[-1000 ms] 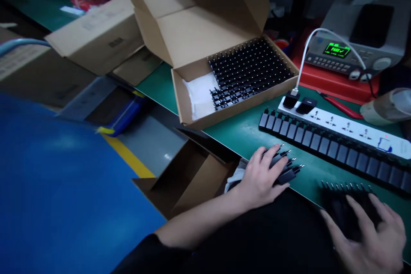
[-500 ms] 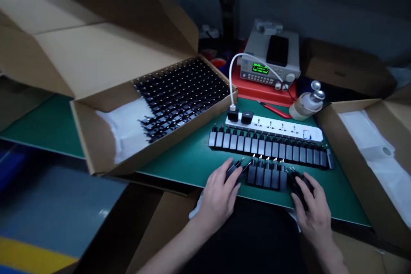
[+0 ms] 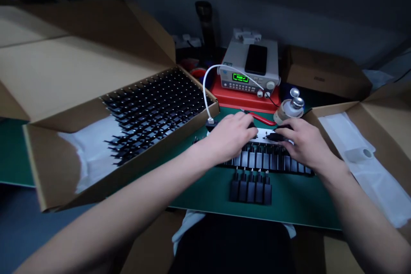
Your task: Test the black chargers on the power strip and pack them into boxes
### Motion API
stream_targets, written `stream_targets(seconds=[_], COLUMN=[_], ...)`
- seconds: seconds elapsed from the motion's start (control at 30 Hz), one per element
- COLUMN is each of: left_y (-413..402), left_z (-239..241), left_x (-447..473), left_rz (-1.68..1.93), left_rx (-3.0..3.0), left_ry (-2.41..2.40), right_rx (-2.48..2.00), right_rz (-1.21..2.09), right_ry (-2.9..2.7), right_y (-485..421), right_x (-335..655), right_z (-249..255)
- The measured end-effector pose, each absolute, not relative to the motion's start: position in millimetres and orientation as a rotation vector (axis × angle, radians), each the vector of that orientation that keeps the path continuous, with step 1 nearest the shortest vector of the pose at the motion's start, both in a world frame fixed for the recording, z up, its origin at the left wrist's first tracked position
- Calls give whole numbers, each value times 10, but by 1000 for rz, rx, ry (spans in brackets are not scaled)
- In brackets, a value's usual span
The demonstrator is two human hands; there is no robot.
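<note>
My left hand (image 3: 231,135) and my right hand (image 3: 304,141) both reach over a white power strip (image 3: 265,134) on the green table (image 3: 289,201). Each hand is curled around a black plug adapter at the strip; the right one's adapter (image 3: 275,136) shows at its fingertips, the left one's is mostly hidden. A long row of black adapters (image 3: 269,162) lies in front of the strip. A short row of several adapters (image 3: 250,189) lies nearer to me. A white cable (image 3: 205,94) runs from the strip's left end to a tester.
An open cardboard box (image 3: 48,171) packed with black adapters (image 3: 150,111) stands at the left. A grey tester (image 3: 247,72) with a green display sits on a red base behind. A bottle (image 3: 289,109), red pliers (image 3: 261,117) and another open box (image 3: 379,132) with white padding are right.
Both hands have left the near row of adapters and moved forward to the power strip. The view has swung to face the table squarely.
</note>
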State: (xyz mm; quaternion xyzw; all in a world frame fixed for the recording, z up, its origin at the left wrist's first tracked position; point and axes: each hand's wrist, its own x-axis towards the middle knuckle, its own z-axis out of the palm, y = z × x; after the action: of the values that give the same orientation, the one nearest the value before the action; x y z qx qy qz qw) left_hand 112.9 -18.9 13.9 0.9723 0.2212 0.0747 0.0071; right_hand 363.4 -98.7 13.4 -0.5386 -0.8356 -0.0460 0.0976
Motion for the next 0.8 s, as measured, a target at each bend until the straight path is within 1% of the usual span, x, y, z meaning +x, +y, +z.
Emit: stream_targets(seconds=[0.07, 0.17, 0.23, 0.33, 0.43, 0.53, 0.67, 0.8], left_y=[-57, 53, 107, 164, 181, 170, 150, 181], left_z=[208, 218, 184, 122, 90, 97, 136, 131], left_x=[1397, 1618, 1646, 1543, 1364, 1244, 1237, 1253], left_rz=[-28, -168, -163, -62, 44, -31, -172, -174], left_rx=[3074, 3051, 2997, 2945, 2974, 3000, 2999, 2960], left_ry=[586, 531, 568, 600, 600, 656, 673, 728], right_rx=[-1622, -1683, -1749, -1768, -1788, -1801, -1714, -1620], right_rz=[-148, -118, -47, 76, 106, 93, 119, 160], right_ry=[-2679, -2808, -2780, -2688, -2517, -2406, -2466, -2387], right_y=[-770, -593, -553, -610, -760, -871, -874, -875], right_x=[3499, 3350, 3358, 3544, 3772, 3845, 3774, 3815], right_z=[163, 195, 203, 184, 133, 53, -126, -331])
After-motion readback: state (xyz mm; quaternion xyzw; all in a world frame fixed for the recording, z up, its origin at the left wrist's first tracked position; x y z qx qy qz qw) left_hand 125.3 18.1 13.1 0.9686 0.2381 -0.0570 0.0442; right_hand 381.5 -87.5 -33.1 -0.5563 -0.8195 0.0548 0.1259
